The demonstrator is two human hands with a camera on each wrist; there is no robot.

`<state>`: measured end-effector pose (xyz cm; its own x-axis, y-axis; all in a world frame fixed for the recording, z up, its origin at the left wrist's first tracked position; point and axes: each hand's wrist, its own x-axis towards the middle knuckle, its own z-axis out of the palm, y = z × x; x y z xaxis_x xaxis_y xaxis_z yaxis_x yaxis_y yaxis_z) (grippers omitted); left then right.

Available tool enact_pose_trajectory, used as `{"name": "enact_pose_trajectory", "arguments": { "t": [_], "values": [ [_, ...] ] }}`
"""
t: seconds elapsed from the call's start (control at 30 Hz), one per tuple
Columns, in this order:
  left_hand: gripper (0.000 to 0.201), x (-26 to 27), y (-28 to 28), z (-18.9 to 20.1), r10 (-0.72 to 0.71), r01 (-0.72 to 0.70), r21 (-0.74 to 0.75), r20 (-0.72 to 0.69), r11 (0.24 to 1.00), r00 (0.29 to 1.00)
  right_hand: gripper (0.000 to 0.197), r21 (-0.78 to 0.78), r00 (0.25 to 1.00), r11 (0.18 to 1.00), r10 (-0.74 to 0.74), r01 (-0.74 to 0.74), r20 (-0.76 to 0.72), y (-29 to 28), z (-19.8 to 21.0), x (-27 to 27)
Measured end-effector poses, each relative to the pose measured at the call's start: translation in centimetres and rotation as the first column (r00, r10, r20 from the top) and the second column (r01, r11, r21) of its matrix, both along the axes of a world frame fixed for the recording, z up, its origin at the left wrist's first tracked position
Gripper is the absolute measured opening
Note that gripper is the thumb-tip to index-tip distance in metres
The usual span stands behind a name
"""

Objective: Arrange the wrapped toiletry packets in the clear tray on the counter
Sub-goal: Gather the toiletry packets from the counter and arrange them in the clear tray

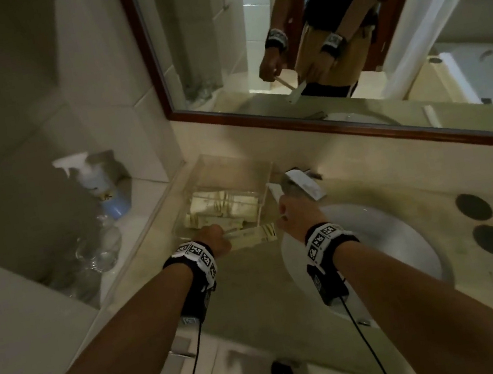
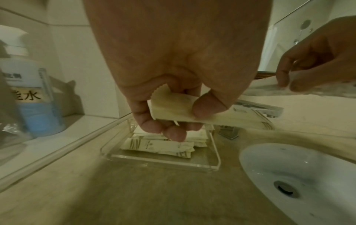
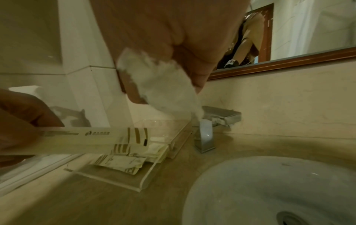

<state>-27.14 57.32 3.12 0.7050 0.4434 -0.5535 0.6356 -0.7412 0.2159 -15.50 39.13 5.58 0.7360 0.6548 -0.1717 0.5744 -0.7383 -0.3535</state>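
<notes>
A clear tray (image 1: 263, 170) (image 2: 215, 150) (image 3: 154, 175) stands on the beige counter left of the sink, with several cream wrapped packets (image 1: 226, 207) (image 2: 159, 146) (image 3: 123, 163) lying in it. My left hand (image 1: 216, 239) (image 2: 173, 115) hovers over the tray's near edge and pinches a long cream packet (image 1: 256, 236) (image 2: 212, 118) (image 3: 92, 140) with brown stripes, held level. My right hand (image 1: 293, 208) (image 3: 159, 85) is just right of the tray, above the tap, and grips a white wrapped packet (image 1: 275, 193) (image 2: 269, 88) (image 3: 163, 89).
A white sink basin (image 1: 392, 248) (image 2: 289, 175) (image 3: 269, 190) lies to the right, with a chrome tap (image 1: 303, 183) (image 3: 212, 129) behind it. A spray bottle (image 1: 100, 183) (image 2: 29, 91) and clear plastic bottles (image 1: 97, 244) stand on the ledge at left. The mirror (image 1: 327, 30) hangs behind.
</notes>
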Motion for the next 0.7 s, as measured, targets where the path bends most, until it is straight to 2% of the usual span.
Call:
{"name": "enact_pose_trajectory", "arguments": {
  "t": [0.1,0.3,0.43,0.53,0.7],
  "values": [
    [0.043,0.3,2.1,-0.4,0.008,-0.008,0.005,-0.027,1.000,1.000,0.006,0.002,0.999,0.999,0.046,-0.046,0.013,2.7,-0.7,1.2],
    [0.045,1.2,5.6,-1.6,0.066,-0.061,0.051,-0.118,0.997,0.991,0.012,0.043,0.990,0.992,0.119,-0.116,-0.074,7.1,-1.7,4.0],
    [0.047,2.3,7.6,-2.6,0.096,-0.083,0.083,-0.158,0.993,0.983,0.014,0.052,0.989,0.993,0.110,-0.105,-0.094,8.1,-2.3,5.3],
    [0.056,3.1,8.7,-3.2,0.096,-0.084,0.073,-0.184,0.994,0.978,0.012,0.041,0.989,0.995,0.093,-0.089,-0.111,8.6,-2.8,6.2],
    [0.057,4.8,11.1,-5.1,0.018,-0.008,0.052,-0.202,0.999,0.979,0.008,0.031,0.991,0.999,0.017,-0.013,-0.134,9.7,-3.8,7.6]
  ]
}}
